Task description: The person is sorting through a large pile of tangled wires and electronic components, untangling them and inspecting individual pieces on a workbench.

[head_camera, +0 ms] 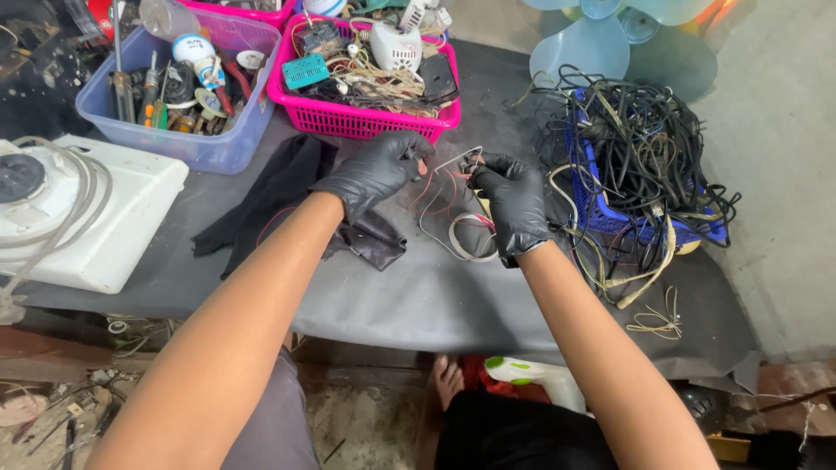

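Observation:
Both my hands wear black gloves and meet over the middle of a table with a dark cover (392, 296). My left hand (374, 170) pinches the end of a thin wire. My right hand (512, 202) grips a small bundle of thin red and white wires (453, 222) that loops down onto the table between the hands. A black cloth (287, 187) lies under and left of my left hand.
A pink basket (348, 117) of electrical parts stands behind the hands. At the back left sits a pale blue tub (213, 144) of tools, with a white appliance (113, 226) at the left edge. A blue basket of tangled black cables (644, 165) fills the right side.

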